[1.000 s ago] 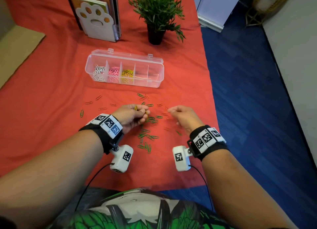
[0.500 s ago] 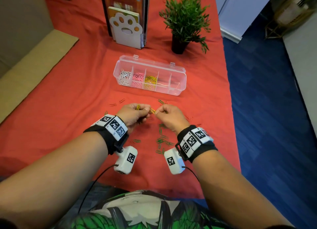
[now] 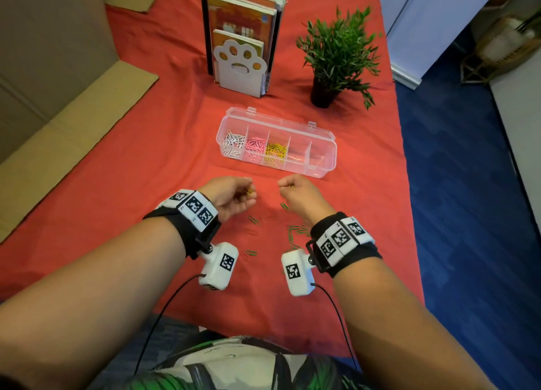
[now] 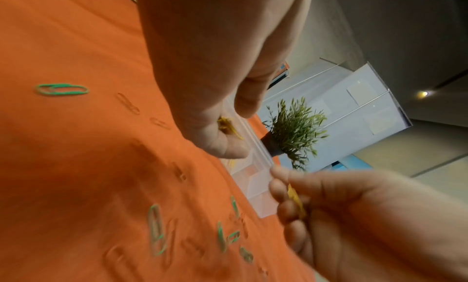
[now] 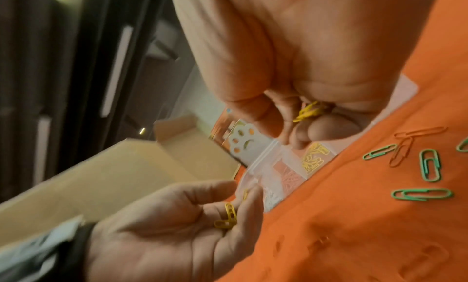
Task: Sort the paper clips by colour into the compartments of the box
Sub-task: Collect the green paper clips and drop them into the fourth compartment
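Loose clips: green paper clips (image 3: 295, 232) and some red ones that barely show against the red cloth (image 3: 117, 161) lie flat and scattered nearest the person, between the two wrists, their long sides pointing every which way.
Left hand: the left hand (image 3: 231, 198) is raised off the cloth, palm partly up, fingers curled loosely round a few yellow clips (image 5: 228, 218) resting across them. Held like a cup, most likely to gather one colour before a single trip to the box.
Right hand: the right hand (image 3: 295, 192) is beside it and apart from it, fingertips pinched on more yellow clips (image 5: 309, 111) that hang below the fingers; how many is hard to tell through the blur.
Box: the clear box (image 3: 325, 144) sits just beyond both hands with its long side running left to right across the table and its lid open. From the left, its compartments hold white, pink and yellow clips; the two on the right look nearly empty.
Step, as I judge it: carry the yellow handfuls to the third compartment, with green and red to follow.
Far end: a paw-shaped bookend (image 3: 240, 67) with books, and a potted plant (image 3: 339, 50).
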`<state>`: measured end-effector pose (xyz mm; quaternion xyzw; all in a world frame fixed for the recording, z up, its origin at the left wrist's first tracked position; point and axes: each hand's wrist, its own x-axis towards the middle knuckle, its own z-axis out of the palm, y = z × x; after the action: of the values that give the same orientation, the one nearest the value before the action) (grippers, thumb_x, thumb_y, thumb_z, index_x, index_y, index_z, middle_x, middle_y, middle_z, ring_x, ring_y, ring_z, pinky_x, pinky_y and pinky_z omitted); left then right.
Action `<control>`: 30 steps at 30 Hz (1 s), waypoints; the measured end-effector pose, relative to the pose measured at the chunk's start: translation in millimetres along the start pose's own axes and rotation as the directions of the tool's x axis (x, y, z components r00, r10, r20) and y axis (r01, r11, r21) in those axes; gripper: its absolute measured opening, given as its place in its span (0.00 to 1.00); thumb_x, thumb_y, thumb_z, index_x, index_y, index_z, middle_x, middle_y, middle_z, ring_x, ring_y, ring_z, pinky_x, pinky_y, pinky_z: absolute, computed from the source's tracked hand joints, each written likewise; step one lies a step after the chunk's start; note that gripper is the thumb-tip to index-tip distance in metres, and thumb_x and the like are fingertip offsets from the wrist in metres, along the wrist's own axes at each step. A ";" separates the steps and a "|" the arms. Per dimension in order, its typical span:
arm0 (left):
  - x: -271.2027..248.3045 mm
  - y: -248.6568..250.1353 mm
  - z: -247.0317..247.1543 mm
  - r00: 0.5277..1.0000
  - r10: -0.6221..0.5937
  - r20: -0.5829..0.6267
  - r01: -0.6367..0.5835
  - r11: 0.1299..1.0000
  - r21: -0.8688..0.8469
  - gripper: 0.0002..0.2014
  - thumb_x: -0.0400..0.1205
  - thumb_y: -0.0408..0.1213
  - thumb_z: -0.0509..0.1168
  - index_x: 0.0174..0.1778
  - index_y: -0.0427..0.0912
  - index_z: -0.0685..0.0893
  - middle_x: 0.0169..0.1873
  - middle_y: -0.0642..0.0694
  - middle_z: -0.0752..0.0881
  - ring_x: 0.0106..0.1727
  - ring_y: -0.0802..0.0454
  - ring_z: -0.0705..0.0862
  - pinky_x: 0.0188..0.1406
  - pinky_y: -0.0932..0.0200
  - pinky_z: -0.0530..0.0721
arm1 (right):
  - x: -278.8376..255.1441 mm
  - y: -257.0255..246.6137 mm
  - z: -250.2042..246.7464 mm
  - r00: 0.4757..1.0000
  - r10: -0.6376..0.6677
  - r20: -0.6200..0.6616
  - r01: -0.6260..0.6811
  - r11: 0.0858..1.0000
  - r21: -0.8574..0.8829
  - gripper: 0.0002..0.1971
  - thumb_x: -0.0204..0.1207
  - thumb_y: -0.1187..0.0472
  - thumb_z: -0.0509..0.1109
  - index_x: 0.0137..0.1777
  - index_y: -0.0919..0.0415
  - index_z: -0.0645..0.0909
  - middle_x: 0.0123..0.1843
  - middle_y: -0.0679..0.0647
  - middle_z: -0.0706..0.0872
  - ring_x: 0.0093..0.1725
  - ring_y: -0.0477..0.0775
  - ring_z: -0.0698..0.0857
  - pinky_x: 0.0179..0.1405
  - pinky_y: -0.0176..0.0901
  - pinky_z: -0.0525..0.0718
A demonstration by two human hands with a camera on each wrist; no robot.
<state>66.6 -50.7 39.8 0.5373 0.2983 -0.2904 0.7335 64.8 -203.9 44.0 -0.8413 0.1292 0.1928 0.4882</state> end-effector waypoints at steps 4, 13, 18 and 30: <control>3.9 42.7 20.7 0.998 0.042 0.049 -0.040 0.998 -0.044 0.10 0.83 0.36 0.55 0.36 0.43 0.74 0.28 0.47 0.81 0.31 0.54 0.79 0.34 0.60 0.82 | 8.7 -2.6 -16.4 0.990 0.133 -0.039 -0.110 0.925 0.363 0.16 0.76 0.78 0.54 0.59 0.66 0.74 0.34 0.52 0.74 0.28 0.47 0.73 0.18 0.28 0.74; 27.7 79.6 55.2 0.995 0.098 -0.023 -0.100 0.987 -0.124 0.06 0.79 0.28 0.55 0.37 0.39 0.70 0.27 0.48 0.60 0.26 0.56 0.61 0.42 0.57 0.75 | 21.2 1.2 -48.7 0.976 0.093 -0.197 -0.017 0.934 0.356 0.20 0.72 0.82 0.50 0.52 0.65 0.78 0.36 0.53 0.78 0.31 0.47 0.78 0.24 0.26 0.81; 22.6 60.8 36.8 0.977 0.205 -0.056 -0.207 0.977 -0.041 0.15 0.76 0.21 0.50 0.28 0.44 0.64 0.17 0.52 0.65 0.16 0.59 0.63 0.19 0.68 0.63 | 32.8 -16.3 -46.6 0.950 -0.071 -0.304 0.132 0.974 0.185 0.19 0.70 0.78 0.53 0.52 0.63 0.81 0.42 0.58 0.82 0.35 0.51 0.82 0.42 0.47 0.86; -16.3 -35.5 -62.4 0.872 0.486 -0.056 -0.245 0.533 0.810 0.08 0.75 0.32 0.69 0.48 0.41 0.89 0.45 0.42 0.90 0.46 0.49 0.85 0.48 0.64 0.78 | 52.6 -40.9 -8.7 0.957 -0.244 -0.159 0.191 0.938 -0.289 0.25 0.73 0.74 0.58 0.70 0.62 0.75 0.63 0.63 0.84 0.64 0.61 0.82 0.64 0.45 0.77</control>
<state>21.6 2.0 14.9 0.8866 0.1198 -0.1512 0.4204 130.1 -193.0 55.7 -0.9239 0.0539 0.0712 0.3722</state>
